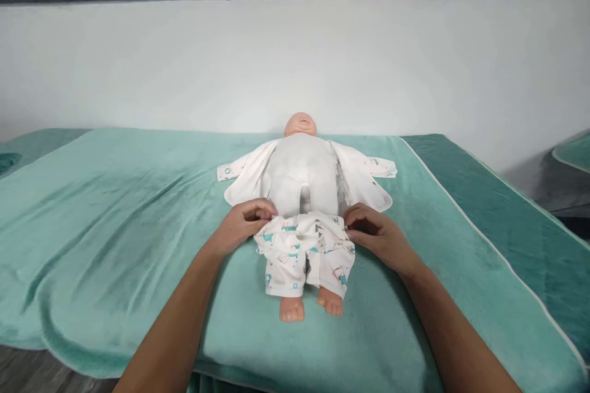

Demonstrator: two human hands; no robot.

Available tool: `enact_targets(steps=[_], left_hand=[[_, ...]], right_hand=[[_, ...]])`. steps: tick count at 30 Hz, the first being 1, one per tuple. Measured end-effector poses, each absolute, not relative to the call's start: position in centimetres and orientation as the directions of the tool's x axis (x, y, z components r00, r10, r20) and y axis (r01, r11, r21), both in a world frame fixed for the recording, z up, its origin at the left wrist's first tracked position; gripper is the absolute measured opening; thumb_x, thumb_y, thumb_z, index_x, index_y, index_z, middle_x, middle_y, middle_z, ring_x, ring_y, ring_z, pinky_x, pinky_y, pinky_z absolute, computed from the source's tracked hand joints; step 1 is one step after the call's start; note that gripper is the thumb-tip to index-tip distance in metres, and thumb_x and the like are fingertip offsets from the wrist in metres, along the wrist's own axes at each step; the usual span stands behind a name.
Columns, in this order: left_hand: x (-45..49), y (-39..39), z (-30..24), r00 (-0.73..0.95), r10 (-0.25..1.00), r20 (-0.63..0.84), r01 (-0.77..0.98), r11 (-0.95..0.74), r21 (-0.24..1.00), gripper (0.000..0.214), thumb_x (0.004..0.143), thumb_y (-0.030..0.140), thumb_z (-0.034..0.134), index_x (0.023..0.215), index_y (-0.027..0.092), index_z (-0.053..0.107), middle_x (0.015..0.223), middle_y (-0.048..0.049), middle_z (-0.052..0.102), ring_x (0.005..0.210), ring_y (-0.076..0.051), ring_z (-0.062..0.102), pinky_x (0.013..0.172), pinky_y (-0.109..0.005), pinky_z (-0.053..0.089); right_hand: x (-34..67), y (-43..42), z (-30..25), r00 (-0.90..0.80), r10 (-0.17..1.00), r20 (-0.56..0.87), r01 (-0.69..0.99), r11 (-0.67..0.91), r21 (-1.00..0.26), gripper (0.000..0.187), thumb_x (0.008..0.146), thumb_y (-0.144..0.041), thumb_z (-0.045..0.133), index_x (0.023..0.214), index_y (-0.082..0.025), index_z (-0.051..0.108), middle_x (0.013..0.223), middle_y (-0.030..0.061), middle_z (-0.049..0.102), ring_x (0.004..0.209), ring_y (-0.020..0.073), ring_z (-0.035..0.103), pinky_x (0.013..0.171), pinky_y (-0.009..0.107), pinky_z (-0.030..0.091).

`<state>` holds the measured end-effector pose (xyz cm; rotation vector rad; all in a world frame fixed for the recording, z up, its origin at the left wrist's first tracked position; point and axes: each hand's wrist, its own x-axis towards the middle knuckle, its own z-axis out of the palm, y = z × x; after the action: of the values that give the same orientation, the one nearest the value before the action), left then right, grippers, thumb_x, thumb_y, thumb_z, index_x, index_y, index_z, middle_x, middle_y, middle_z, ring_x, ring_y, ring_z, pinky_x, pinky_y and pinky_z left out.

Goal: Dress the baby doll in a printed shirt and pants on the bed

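A baby doll (pixel 302 163) lies on its back on a teal blanket (pixel 115 221), head away from me and bare feet toward me. A white printed jacket (pixel 364 178) lies spread open under its white torso. White trousers (pixel 304 252) with small teal prints cover its legs, bunched at the thighs. My left hand (pixel 242 224) is closed in a pinch on the left side of the trousers' waistband. On the right side of the same waistband, my right hand (pixel 373 233) is closed in a pinch too.
The blanket covers a wide bed or table that ends near me, with a grey floor (pixel 27 374) below at the lower left. A white wall (pixel 295 55) stands behind. Another teal-covered surface (pixel 574 150) shows at the far right.
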<state>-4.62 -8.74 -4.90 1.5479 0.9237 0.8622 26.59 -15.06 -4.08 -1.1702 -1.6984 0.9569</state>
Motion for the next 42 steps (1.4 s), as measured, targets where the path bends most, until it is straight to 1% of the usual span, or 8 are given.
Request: enact_targets(steps=[4,8,18,23,28,33,38,42], left_hand=[[-5.4,-8.8,-4.3,0.659,0.752,0.037,0.132,-0.163,0.978,0.022,0.068,0.038,0.079,0.082,0.02,0.077,0.082,-0.0049,0.056,0.073,-0.017,0.051,0.065,-0.027,0.044],[-5.6,-8.9,-4.0,0.735,0.676,0.041,0.144,-0.216,0.966,0.02,0.068,0.037,0.081,0.081,0.022,0.078,0.084,-0.0047,0.056,0.075,-0.018,0.051,0.067,-0.028,0.045],[-5.7,-9.9,-3.1,0.736,0.676,0.046,0.198,-0.279,0.94,0.017,0.076,0.032,0.077,0.091,0.024,0.075,0.093,-0.0038,0.053,0.086,-0.018,0.052,0.077,-0.028,0.044],[-5.2,-10.3,-3.2,0.755,0.653,0.065,0.163,-0.283,0.945,0.009,0.078,0.026,0.074,0.084,0.021,0.069,0.088,-0.003,0.054,0.082,-0.017,0.051,0.075,-0.028,0.043],[-4.8,-10.2,-3.9,0.767,0.64,0.046,0.145,-0.243,0.959,0.011,0.081,0.026,0.071,0.083,0.018,0.064,0.083,-0.0019,0.053,0.076,-0.015,0.048,0.071,-0.027,0.041],[-5.2,-10.1,-4.6,0.769,0.628,0.118,-0.005,-0.178,0.984,0.017,0.082,0.03,0.072,0.082,0.015,0.063,0.092,-0.0057,0.058,0.085,-0.017,0.053,0.074,-0.027,0.042],[-5.4,-10.1,-5.1,0.737,0.671,-0.081,0.086,0.026,0.996,0.024,0.085,0.038,0.069,0.087,0.016,0.059,0.076,0.0013,0.052,0.067,-0.011,0.044,0.061,-0.023,0.035],[-4.9,-10.0,-4.8,0.577,0.816,-0.05,0.2,-0.081,0.976,0.025,0.085,0.04,0.066,0.087,0.018,0.056,0.077,0.0038,0.046,0.068,-0.01,0.039,0.061,-0.022,0.031]], right_hand=[[26.9,-15.0,-4.1,-0.24,0.955,0.176,0.309,0.247,-0.918,0.025,0.08,-0.038,0.074,0.096,-0.023,0.064,0.099,0.0044,0.062,0.088,0.0186,0.057,0.077,0.032,0.048],[26.6,-14.8,-3.9,-0.296,0.933,0.204,0.313,0.296,-0.902,0.024,0.082,-0.035,0.073,0.101,-0.024,0.064,0.11,0.0073,0.061,0.098,0.0211,0.057,0.08,0.033,0.048],[26.1,-13.6,-2.9,-0.337,0.905,0.258,0.337,0.372,-0.865,0.018,0.085,-0.027,0.064,0.074,-0.022,0.05,0.08,0.0005,0.055,0.076,0.016,0.051,0.07,0.03,0.043],[24.9,-10.7,-1.9,-0.082,0.899,0.431,0.386,0.427,-0.818,0.017,0.083,-0.022,0.058,0.073,-0.023,0.044,0.074,-0.0031,0.049,0.063,0.012,0.044,0.058,0.027,0.036],[23.7,-8.7,-3.6,0.158,0.947,0.28,0.414,0.194,-0.89,0.015,0.086,-0.033,0.055,0.08,-0.024,0.045,0.067,-0.0061,0.047,0.055,0.0111,0.04,0.052,0.025,0.032],[24.1,-8.9,-4.7,0.126,0.968,0.215,0.448,0.138,-0.883,0.021,0.089,-0.04,0.051,0.078,-0.022,0.05,0.068,-0.0041,0.049,0.066,0.0138,0.045,0.06,0.027,0.036],[24.8,-8.9,-4.3,0.003,0.996,0.092,0.322,0.086,-0.943,0.037,0.087,-0.05,0.055,0.067,-0.021,0.046,0.063,-0.0046,0.042,0.061,0.0119,0.038,0.055,0.026,0.031],[24.9,-8.8,-4.1,-0.018,0.999,-0.03,0.251,-0.024,-0.968,0.035,0.084,-0.049,0.057,0.066,-0.02,0.05,0.06,-0.0047,0.044,0.056,0.0104,0.036,0.051,0.025,0.028]])
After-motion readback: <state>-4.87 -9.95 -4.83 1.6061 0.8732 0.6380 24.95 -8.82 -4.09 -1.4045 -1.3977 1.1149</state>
